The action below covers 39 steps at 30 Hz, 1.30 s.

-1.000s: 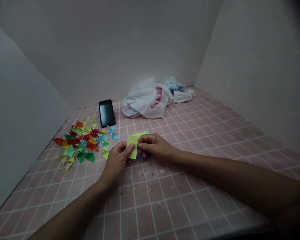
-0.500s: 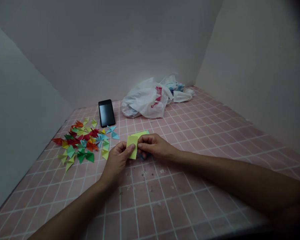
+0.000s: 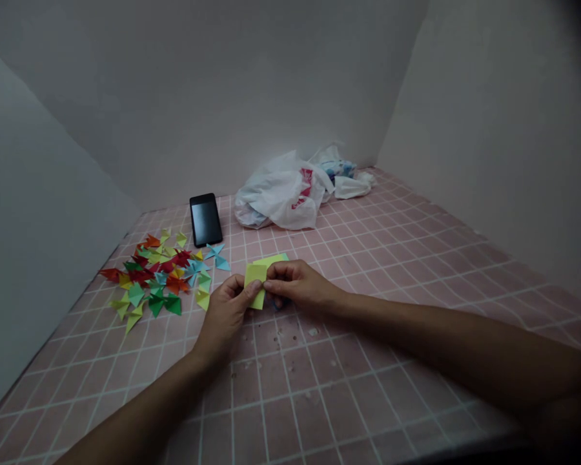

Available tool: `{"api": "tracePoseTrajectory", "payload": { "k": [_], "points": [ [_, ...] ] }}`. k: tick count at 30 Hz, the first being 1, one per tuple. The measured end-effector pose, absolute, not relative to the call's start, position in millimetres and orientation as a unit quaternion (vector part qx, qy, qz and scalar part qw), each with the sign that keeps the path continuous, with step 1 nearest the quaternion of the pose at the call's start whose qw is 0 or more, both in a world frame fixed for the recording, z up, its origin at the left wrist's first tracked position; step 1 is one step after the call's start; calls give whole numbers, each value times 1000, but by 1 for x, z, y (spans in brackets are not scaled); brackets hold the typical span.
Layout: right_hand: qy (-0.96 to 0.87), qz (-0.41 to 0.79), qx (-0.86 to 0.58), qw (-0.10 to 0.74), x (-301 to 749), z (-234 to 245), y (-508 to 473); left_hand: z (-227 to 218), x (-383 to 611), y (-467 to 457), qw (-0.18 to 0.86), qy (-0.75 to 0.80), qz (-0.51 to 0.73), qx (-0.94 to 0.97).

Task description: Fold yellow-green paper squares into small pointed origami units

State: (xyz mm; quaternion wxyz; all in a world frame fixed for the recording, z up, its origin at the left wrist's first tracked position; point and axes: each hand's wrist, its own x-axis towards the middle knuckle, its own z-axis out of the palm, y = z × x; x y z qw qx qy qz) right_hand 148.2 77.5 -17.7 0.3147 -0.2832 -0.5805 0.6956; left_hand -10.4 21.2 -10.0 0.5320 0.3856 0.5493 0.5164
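Note:
A small yellow-green sheet of folded paper (image 3: 255,274), a narrow upright rectangle, is held up in front of me. My left hand (image 3: 230,302) is closed on its left side, with the thumb pressed flat over the front. At the right edge, my right hand (image 3: 300,284) pinches the same paper between thumb and fingers. Behind the hands lies a stack of coloured paper (image 3: 275,258), yellow-green on top with a blue edge showing; the hands partly hide it. Left of my left hand spreads a pile of folded paper pieces (image 3: 157,300) in red, orange, yellow, green and blue.
A black phone (image 3: 206,220) lies beyond the paper pile. At the back, a crumpled white plastic bag (image 3: 281,194) sits beside other wrappings (image 3: 351,184). Pale walls border the pink tiled surface (image 3: 368,361), which has small pale flakes (image 3: 313,332) near my hands.
My right thumb and fingers have shifted slightly left onto the paper's right edge. The left hand keeps its grip, and the view has moved very slightly.

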Motion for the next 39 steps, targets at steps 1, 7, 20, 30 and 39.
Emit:
{"api": "tracePoseTrajectory", "payload": {
  "k": [1, 7, 20, 30, 39],
  "points": [
    [-584, 692, -284, 314, 148, -19, 78, -10, -10, 21, 535, 548, 516, 384],
    [-606, 668, -288, 323, 148, -21, 80, -9, -11, 21, 543, 535, 516, 391],
    [-632, 639, -296, 323, 149, -19, 80, -13, -13, 21, 530, 532, 520, 408],
    [-632, 637, -298, 325, 149, -17, 79, -11, -13, 22, 525, 536, 524, 404],
    [-602, 663, -285, 343, 148, -17, 78, -12, -10, 23, 542, 521, 548, 366]
  ]
}}
